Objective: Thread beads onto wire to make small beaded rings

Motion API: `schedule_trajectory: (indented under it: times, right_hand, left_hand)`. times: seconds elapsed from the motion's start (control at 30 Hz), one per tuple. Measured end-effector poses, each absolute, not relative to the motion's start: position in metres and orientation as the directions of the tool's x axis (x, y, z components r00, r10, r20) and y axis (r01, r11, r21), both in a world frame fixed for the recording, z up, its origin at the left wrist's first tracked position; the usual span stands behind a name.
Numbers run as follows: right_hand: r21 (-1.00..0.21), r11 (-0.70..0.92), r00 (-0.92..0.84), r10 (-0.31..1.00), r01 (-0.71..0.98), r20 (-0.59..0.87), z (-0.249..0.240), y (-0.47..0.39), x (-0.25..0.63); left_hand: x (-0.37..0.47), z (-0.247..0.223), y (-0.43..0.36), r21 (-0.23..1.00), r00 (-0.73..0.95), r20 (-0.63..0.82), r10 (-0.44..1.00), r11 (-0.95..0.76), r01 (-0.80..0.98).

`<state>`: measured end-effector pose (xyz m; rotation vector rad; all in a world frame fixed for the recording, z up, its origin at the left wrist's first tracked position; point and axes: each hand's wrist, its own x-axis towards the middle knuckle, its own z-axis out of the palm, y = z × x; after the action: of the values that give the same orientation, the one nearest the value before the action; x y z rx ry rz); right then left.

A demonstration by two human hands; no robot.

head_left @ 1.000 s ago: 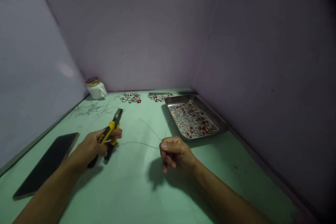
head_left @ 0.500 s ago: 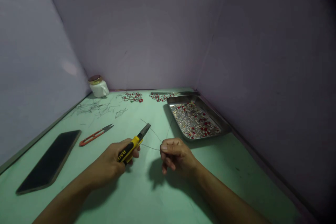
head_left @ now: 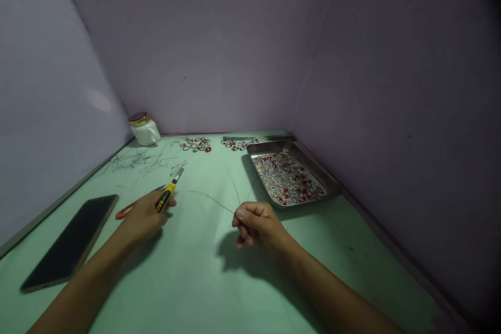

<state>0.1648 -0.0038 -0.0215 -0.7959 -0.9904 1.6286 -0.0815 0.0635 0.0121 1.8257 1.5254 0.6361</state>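
My left hand (head_left: 146, 215) is closed around yellow-and-black pliers (head_left: 169, 194), whose metal tip points up and away to the right. Partly covered by that hand are orange-handled thread snips (head_left: 124, 212) on the table. My right hand (head_left: 258, 224) pinches thin wire (head_left: 217, 202) between thumb and fingers. Fine ends of the wire fan out to the left and upward; the pinched part is hidden by the fingers. Just beyond my right hand is a metal tray (head_left: 291, 205) holding many small clear, gold and red beads (head_left: 285, 180).
A dark phone (head_left: 70, 242) lies at the left. Loose wire pieces (head_left: 136, 160) are scattered behind it, near a white lidded jar (head_left: 145, 131). Red-beaded wire pieces (head_left: 195, 144) and straight wires (head_left: 258, 138) lie along the back wall (head_left: 219, 62).
My left hand has moved left with the pliers, away from the wire, over the snips. My right hand keeps its pinch; the wire ends have swung to different angles.
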Motion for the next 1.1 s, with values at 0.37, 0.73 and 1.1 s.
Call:
schedule_trajectory:
  times: [0.37, 0.73, 1.1]
  right_hand:
    - [-0.887, -0.226, -0.362, 0.929, -0.403, -0.073, -0.025, -0.005, 0.166]
    - [-0.989, 0.023, -0.184, 0.982, -0.144, 0.049, -0.01, -0.003, 0.175]
    - [-0.516, 0.403, -0.049, 0.82, 0.756, 0.57, -0.015, -0.002, 0.184]
  left_hand:
    - [-0.042, 0.039, 0.015, 0.795, 0.781, -0.122, 0.612, -0.411, 0.446]
    - [-0.051, 0.03, 0.021, 0.781, 0.721, -0.12, 0.682, -0.384, 0.492]
    - [-0.059, 0.024, 0.026, 0.758, 0.486, -0.05, 0.872, -0.284, 0.588]
